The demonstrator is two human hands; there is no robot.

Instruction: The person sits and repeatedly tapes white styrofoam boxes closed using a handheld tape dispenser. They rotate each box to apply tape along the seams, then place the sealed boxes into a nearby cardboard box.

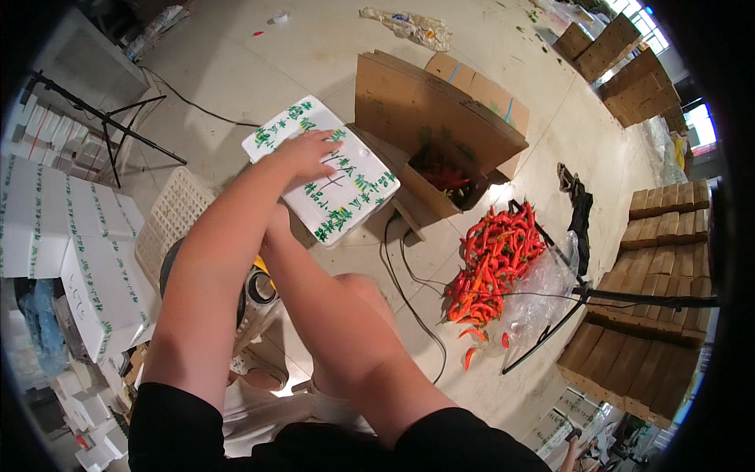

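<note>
A white foam box (354, 177) with green and yellow printed writing and a closed lid lies tilted before me. My left hand (309, 154) rests on the lid, palm down with the fingers spread. My right arm crosses beneath the left forearm; my right hand (278, 221) shows only in part at the box's near left edge, its fingers hidden. Below it, a roll of tape (260, 287) with a yellow part beside it sits near my legs. Right of the foam box stands an open cardboard box (433, 203) with red peppers inside.
A pile of red chili peppers (498, 259) lies on the floor by a clear plastic bag (537, 301) and a black tripod stand (584, 292). A cable crosses the tiles. At left are a cream plastic basket (171, 215) and stacked white boxes (103, 283); cardboard boxes (666, 265) stand right.
</note>
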